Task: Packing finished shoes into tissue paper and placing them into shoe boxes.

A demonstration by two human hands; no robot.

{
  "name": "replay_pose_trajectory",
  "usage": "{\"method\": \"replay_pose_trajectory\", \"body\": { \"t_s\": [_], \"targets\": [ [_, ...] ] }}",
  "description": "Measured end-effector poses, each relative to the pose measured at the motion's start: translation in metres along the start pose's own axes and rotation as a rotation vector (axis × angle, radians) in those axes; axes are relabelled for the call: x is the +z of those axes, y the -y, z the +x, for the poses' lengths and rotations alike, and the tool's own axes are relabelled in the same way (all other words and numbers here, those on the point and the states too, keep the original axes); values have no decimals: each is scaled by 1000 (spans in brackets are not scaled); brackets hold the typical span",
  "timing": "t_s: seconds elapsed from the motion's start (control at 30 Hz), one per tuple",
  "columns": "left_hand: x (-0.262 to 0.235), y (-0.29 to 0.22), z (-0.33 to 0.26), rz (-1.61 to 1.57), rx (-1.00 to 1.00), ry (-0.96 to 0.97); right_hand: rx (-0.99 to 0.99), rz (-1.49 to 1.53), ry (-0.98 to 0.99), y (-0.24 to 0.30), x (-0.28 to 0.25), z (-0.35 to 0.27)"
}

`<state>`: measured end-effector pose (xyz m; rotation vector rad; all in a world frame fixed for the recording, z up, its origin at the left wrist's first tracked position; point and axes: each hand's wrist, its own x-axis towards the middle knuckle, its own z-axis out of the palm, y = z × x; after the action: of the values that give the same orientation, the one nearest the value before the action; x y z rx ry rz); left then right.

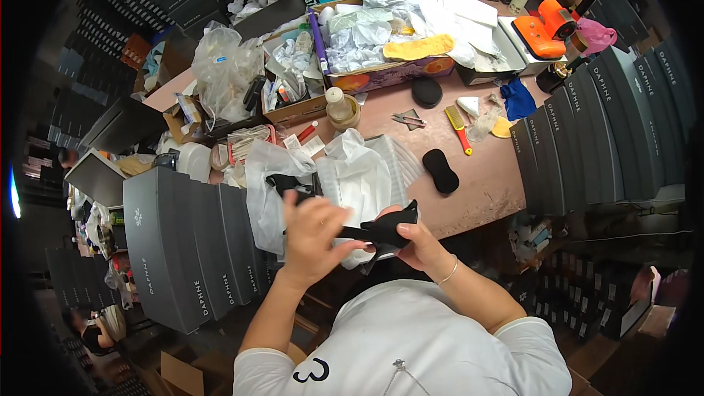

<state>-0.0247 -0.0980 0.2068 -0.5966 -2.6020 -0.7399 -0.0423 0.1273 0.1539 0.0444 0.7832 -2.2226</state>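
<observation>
A black strappy shoe point(386, 229) is in my right hand point(422, 247), its fingers and thumb closed round the wider end. My left hand point(317, 235) is beside it on the left, smeared by motion. Its thumb points at the narrow black part of the shoe; whether it grips anything does not show. Beneath my hands, white tissue paper point(357, 169) lines an open box, part of which my hands hide. Another black piece point(282, 182), partly behind my left fingers, lies on the translucent white wrapping point(262, 161) to the left.
Stacks of dark shoe boxes stand left point(172, 249) and right point(612, 125). On the pink table point(484, 198) lie a black shoe-shaped pad point(441, 171), a yellow-and-red brush point(459, 130), snips point(409, 120) and a round black case point(426, 92). A carton of crumpled paper point(367, 37) is behind.
</observation>
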Motion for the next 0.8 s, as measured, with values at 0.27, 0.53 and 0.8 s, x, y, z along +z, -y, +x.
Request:
{"method": "replay_pose_trajectory", "body": {
  "t_s": [0.27, 0.53, 0.8],
  "targets": [
    [4, 18, -87, -1540, -946, -436, 101, 221, 63, -39, -2, -19],
    [-9, 15, -113, -1504, -927, -536, 197, 408, 65, -77, -6, -25],
    [-29, 6, -102, -1553, -742, -489, 188, 289, 198, -59, 4, -21]
  ]
}}
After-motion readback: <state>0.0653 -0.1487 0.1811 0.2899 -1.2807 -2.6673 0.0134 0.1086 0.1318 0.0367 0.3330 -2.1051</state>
